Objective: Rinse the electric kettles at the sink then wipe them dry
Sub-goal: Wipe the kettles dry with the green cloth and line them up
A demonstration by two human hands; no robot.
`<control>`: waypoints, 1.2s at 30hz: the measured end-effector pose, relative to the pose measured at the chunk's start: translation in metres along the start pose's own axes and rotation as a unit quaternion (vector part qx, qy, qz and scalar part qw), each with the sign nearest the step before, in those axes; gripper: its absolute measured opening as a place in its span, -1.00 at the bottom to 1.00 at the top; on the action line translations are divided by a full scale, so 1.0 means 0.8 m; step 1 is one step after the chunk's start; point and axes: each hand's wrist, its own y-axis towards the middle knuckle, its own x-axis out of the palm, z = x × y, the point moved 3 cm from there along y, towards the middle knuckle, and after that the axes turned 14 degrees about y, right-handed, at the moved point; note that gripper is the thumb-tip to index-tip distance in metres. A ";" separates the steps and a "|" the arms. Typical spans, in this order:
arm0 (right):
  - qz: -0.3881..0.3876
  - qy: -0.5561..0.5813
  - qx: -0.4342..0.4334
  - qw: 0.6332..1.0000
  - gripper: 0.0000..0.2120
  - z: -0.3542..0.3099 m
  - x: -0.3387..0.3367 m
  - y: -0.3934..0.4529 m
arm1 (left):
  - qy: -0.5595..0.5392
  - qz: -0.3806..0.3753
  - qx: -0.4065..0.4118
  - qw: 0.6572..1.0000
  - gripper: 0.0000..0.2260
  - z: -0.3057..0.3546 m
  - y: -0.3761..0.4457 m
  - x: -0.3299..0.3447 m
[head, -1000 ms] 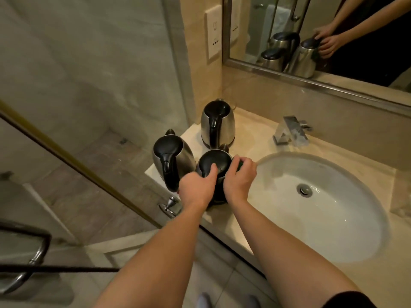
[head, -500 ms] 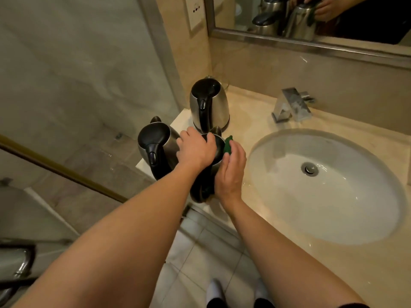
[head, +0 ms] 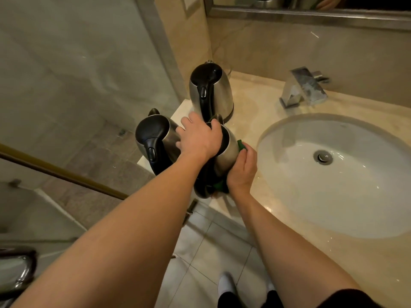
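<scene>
The nearest steel-bodied kettle with a black lid (head: 229, 150) stands at the beige stone table's (head: 262, 103) front edge, at nine o'clock from the white oval sink (head: 289, 174). The left hand (head: 200, 136) curls over its lid; the right hand (head: 243, 167) presses a green cloth (head: 241, 146) against its shiny side.

Silver steel with black lids and handles is seen on the kettles (head: 211, 94). A green cloth (head: 242, 147) is noted. The sink (head: 355, 196) is white, the counter (head: 255, 96) beige marble.
</scene>
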 end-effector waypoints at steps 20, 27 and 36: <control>-0.065 0.017 -0.123 0.990 -0.74 -0.075 0.045 0.026 | -0.025 0.015 -0.005 1.000 -0.49 -0.004 -0.002 -0.001; -0.076 0.099 0.093 0.988 -0.78 -0.039 0.027 0.052 | -0.025 0.015 -0.004 1.000 -0.50 -0.004 0.000 0.002; 0.073 0.055 0.165 0.982 -0.74 0.005 0.005 0.005 | -0.020 0.014 -0.004 1.000 -0.50 -0.002 -0.002 -0.001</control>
